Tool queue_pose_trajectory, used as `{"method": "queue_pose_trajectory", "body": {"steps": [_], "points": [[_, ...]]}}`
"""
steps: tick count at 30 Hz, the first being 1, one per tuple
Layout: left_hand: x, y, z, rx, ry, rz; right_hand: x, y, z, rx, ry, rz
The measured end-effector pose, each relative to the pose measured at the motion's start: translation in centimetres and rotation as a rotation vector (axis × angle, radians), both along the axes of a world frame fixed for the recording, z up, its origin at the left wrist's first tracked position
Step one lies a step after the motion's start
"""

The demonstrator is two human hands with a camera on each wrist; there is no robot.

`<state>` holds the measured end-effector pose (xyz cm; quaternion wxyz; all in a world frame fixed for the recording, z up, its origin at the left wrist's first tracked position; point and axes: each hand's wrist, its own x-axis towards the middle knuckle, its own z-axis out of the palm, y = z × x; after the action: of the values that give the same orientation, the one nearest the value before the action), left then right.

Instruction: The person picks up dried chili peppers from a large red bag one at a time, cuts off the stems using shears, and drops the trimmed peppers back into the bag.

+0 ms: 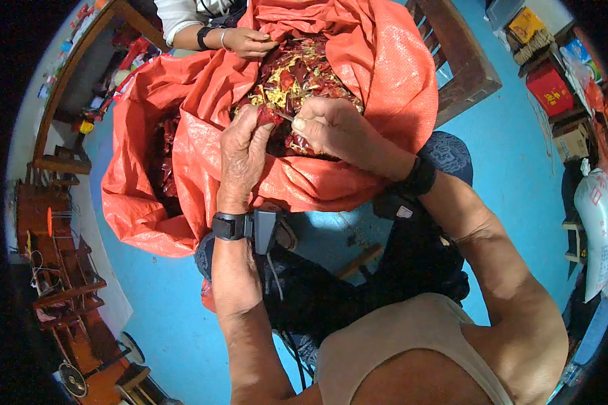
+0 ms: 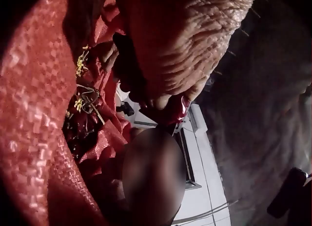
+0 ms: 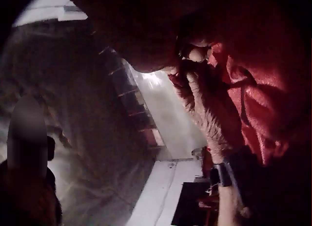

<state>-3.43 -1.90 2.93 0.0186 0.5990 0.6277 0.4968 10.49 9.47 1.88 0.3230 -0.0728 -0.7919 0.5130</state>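
The left hand pinches a red chili between thumb and fingers, just above the near part of the heap in the sack. The right hand is curled, its thumb pressed against its fingers on a thin piece that points to the chili; whether that is a stem or a small tool, I cannot tell.

The step looks like working at the chili's end. To do it well, hold the body firmly without crushing it, since the skin may crack, and work close to the end, low enough for bits to drop inside.

The sack's near rim sags under the hands, so a wide sideways sweep could drag it. Room seems open above the heap, between the raised right-hand folds and the other person's hand at the far left rim; a wooden frame stands beyond those folds
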Motion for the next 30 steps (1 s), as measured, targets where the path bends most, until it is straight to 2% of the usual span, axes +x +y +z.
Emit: {"method": "queue_pose_trajectory", "body": {"steps": [2, 6, 8, 9, 11, 13, 15, 18, 20, 24, 30], "points": [[-0.1, 0.1, 0.0, 0.01, -0.042, -0.001, 1.0, 0.2, 2.0, -0.619, -0.189, 0.387], [0.2, 0.1, 0.0, 0.039, -0.099, 0.004, 1.3, -0.4, 3.2, -0.725, -0.18, 0.368], [-0.3, -0.2, -0.8, -0.097, -0.381, -0.036, 0.3, 0.6, 1.9, -0.274, -0.12, 0.301], [0.1, -0.2, -0.5, -0.098, -0.38, -0.038, 0.1, 0.5, 1.7, -0.274, -0.119, 0.298], [1.0, 0.0, 0.2, -0.005, -0.345, -0.017, 0.0, 0.1, 1.4, 0.292, -0.076, -0.135], [1.2, 0.1, 0.5, 0.049, -0.274, -0.036, 0.3, -0.4, 1.9, 0.322, -0.086, -0.157], [0.9, 0.1, 0.5, -0.12, -0.462, -0.028, 0.5, -0.6, 2.0, 0.353, -0.098, -0.179], [0.5, 0.1, 0.0, -0.125, -0.488, -0.004, 0.3, -0.7, 2.0, 0.434, -0.15, -0.254], [-0.1, 0.0, -0.4, -0.121, -0.492, 0.002, 0.3, -0.9, 1.7, 0.438, -0.055, -0.283], [-0.1, -0.6, 0.0, -0.174, -0.441, 0.026, 0.1, -0.1, 1.7, 0.321, -0.098, -0.123], [-0.3, -1.0, 0.6, -0.19, -0.408, -0.033, 0.1, 0.0, 1.1, 0.309, -0.009, -0.083]]}}
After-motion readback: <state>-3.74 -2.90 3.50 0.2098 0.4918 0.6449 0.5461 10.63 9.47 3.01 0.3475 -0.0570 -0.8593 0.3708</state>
